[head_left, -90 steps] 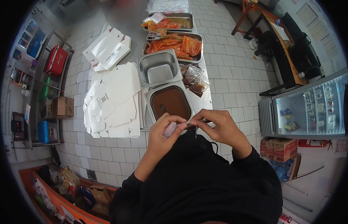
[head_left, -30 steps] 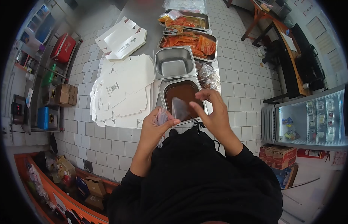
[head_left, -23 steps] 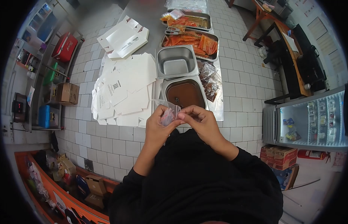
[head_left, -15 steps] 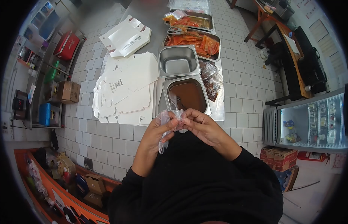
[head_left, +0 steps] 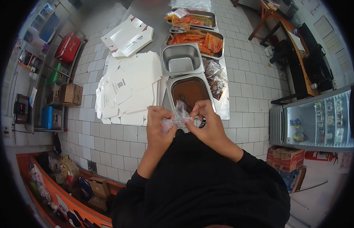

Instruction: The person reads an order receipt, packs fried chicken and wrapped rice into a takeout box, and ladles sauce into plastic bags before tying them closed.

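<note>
Between my two hands is a small clear plastic bag (head_left: 181, 112), its upper part spread over the near edge of a steel pan of brown sauce (head_left: 192, 91). My left hand (head_left: 158, 123) pinches the bag's left side, with more crumpled clear plastic in the palm. On the other side, my right hand (head_left: 207, 121) has thumb and fingers closed on the bag's right edge. A utensil handle shows in the sauce. Just beyond it stands an empty steel pan (head_left: 180, 60). Filled plastic bags with dark contents (head_left: 215, 78) lie to the right of both pans.
Flat white cartons (head_left: 127, 85) are stacked on the table's left, with a folded white box (head_left: 129, 37) behind. Two trays of orange-red packets (head_left: 209, 43) stand at the back, scissors (head_left: 177, 29) on one. An open fridge (head_left: 317, 119) is at the right.
The hands have gone from separate work, through close contact, to slightly apart with the plastic bag stretched between them. The view has shifted, so the table now appears farther right than at first.
</note>
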A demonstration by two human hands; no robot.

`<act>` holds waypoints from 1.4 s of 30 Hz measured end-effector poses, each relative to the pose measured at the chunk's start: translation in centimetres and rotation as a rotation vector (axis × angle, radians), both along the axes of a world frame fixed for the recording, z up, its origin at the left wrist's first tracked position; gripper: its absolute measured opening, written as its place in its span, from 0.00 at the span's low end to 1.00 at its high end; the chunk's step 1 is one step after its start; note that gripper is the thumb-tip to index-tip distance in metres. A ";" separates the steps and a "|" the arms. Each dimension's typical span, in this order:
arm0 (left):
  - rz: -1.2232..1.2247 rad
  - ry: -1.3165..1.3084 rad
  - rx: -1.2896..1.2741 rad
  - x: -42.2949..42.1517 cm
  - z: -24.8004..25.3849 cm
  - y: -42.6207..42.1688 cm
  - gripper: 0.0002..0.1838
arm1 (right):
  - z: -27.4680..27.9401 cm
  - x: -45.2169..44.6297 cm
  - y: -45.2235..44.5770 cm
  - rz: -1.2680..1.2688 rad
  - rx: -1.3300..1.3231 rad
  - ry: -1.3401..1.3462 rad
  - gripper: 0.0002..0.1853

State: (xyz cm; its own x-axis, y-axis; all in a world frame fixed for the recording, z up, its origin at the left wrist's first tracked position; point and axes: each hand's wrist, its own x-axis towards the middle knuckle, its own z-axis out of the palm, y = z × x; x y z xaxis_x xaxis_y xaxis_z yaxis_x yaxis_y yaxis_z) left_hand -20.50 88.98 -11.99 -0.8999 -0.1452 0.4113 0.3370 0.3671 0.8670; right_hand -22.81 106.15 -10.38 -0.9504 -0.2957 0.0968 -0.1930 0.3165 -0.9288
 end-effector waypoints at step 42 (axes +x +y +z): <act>-0.143 -0.550 0.291 1.6 -4.7 -3.2 0.25 | -11.9 -2.1 9.2 -0.503 -0.657 -0.538 0.15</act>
